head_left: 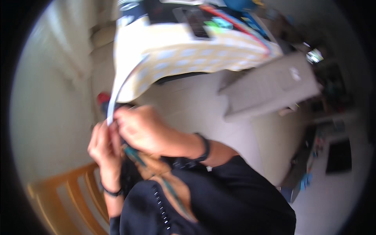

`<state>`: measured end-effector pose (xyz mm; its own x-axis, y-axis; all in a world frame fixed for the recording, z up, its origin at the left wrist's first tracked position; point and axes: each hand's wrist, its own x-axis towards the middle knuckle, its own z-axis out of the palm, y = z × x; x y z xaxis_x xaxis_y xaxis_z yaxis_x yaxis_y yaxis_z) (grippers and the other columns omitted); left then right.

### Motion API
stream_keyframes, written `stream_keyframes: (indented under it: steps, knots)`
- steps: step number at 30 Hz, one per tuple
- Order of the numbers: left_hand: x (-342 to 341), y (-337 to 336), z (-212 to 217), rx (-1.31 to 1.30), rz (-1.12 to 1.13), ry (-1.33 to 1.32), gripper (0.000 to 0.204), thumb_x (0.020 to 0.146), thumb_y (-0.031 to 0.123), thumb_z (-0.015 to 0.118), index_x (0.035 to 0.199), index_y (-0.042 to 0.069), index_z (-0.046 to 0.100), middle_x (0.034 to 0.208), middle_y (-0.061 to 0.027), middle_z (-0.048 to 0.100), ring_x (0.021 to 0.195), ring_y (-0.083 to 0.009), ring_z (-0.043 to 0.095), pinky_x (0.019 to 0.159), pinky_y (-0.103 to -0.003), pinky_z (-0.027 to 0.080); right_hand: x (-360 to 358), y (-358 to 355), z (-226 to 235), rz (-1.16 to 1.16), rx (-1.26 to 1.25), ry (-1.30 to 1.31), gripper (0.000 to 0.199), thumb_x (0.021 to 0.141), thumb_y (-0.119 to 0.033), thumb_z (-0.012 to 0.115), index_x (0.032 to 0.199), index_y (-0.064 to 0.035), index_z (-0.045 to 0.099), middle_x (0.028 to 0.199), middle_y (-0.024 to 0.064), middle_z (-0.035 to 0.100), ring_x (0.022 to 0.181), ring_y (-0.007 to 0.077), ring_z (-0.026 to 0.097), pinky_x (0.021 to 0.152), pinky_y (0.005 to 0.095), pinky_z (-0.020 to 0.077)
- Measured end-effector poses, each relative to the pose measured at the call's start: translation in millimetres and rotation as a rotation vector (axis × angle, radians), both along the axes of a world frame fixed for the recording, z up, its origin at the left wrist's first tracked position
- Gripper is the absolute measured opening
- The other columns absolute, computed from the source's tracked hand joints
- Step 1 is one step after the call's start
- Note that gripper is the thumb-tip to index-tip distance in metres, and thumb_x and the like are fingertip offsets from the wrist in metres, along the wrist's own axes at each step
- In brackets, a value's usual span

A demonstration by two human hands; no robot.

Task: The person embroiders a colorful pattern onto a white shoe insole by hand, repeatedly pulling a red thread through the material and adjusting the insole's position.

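A thin, pale curved strip rises from between my hands toward the table, and its kind cannot be made out through the blur. My left hand is closed around the strip's lower end. Close against it, my right hand is closed too, with its thumb and fingertips pinched at the same end. Exactly what lies between the right fingertips is hidden. Both hands are in front of my body, above a tan and green piece of material.
Ahead stands a table with a yellow-and-white checked cloth, bearing a dark phone-like rectangle, green pieces and a long red strip. A grey plastic chair is at the right. A wooden slatted chair is at lower left.
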<state>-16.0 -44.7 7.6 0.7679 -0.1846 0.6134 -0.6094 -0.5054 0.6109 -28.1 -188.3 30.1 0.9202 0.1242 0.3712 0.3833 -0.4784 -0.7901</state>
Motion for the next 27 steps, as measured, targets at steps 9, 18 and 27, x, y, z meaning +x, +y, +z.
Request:
stream_keyframes:
  steps: [9,18,27]
  knots:
    - [0.6,-10.8,-14.6,0.072,-0.12,-0.085,0.014,0.082,-0.004,0.054,0.095,-0.003,0.057,0.075,-0.014,0.054,0.061,-0.0265,0.055,0.057,-0.031,0.046,8.8,3.1,-30.8,-0.133,0.334,-0.07,0.009,0.083,0.004,0.048,0.087,0.0017,0.04,0.064,0.014,0.053,0.052,0.0256,0.056,0.046,0.0362,0.0446]
    - [7.3,1.9,-17.2,-0.084,-0.079,0.021,0.011,0.089,0.004,0.051,0.092,-0.005,0.054,0.076,-0.0116,0.055,0.065,-0.0151,0.051,0.059,-0.025,0.044,3.2,-6.7,-10.4,0.122,0.621,0.415,0.016,0.086,0.001,0.049,0.096,0.0007,0.037,0.068,0.0094,0.052,0.045,0.0112,0.049,0.039,0.025,0.044]
    - [26.0,39.1,-29.3,-0.355,0.058,0.246,0.025,0.094,0.019,0.049,0.102,-0.003,0.058,0.084,-0.0021,0.059,0.076,-0.0056,0.051,0.069,-0.02,0.042,-7.0,-75.6,-18.9,0.099,0.637,0.462,0.011,0.088,-0.007,0.052,0.093,0.0022,0.05,0.07,0.0062,0.054,0.05,0.0086,0.053,0.046,0.0225,0.0485]
